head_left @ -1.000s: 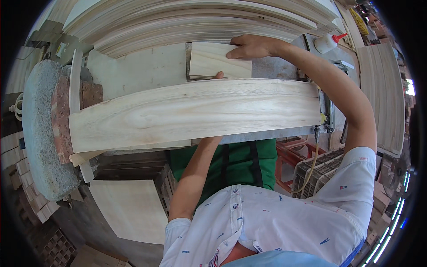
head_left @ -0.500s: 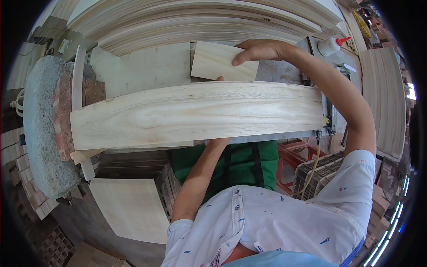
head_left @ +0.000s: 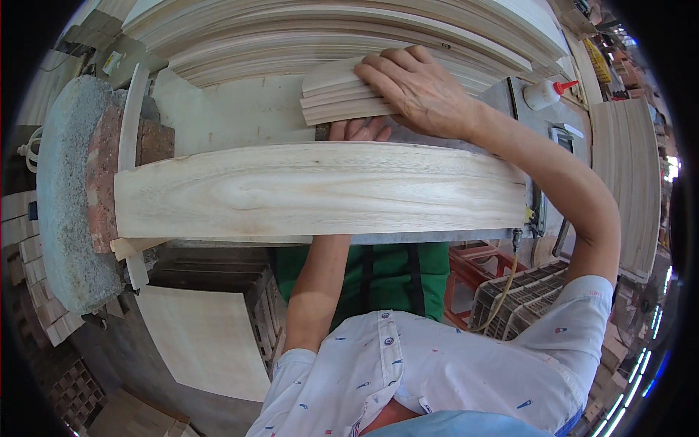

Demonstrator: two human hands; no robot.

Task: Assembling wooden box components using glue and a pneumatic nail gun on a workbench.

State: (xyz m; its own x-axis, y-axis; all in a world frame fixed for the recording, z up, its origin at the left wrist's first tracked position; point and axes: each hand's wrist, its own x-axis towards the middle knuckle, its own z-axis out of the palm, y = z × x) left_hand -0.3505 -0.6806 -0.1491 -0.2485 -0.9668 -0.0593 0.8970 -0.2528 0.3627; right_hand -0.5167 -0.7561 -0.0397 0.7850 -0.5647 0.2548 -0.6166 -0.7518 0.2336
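Up on the table (head_left: 240, 109), the right hand (head_left: 419, 87) lies spread flat on a small stack of short boards (head_left: 338, 93), long axis left-right. Just below, the left hand (head_left: 358, 131) shows only fingertips beyond the long plank (head_left: 320, 191); its grip cannot be told.
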